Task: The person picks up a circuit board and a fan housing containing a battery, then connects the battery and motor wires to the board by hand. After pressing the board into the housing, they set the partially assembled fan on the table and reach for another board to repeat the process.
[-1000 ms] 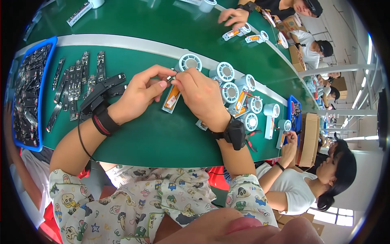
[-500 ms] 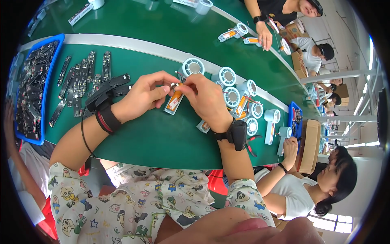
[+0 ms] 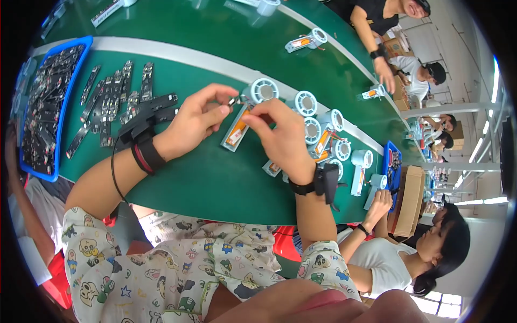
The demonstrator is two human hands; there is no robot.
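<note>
A light-blue handheld fan [image 3: 227,141] lies on the green bench in front of me, its round head away from me and its long body open. An orange battery [image 3: 240,128] shows inside the body. My left hand [image 3: 200,119] is to the left of the fan, thumb and forefinger closed on a small dark and silver part [image 3: 233,100]. My right hand [image 3: 283,141] reaches over the fan's body from the right. Its thumb and forefinger are pinched near the body's upper end; what they hold there is hidden.
To the left lie several narrow black circuit boards [image 3: 111,97], beside a blue tray [image 3: 61,116] full of them. More fans [image 3: 306,103] cluster at right, near a second blue tray [image 3: 391,161]. Co-workers sit at right [image 3: 382,269] and across the bench [image 3: 371,32].
My hands have moved apart, baring more of the fan's body. The small part stays at my left fingertips. Across the bench, the co-worker's hand has moved right, near a fan.
</note>
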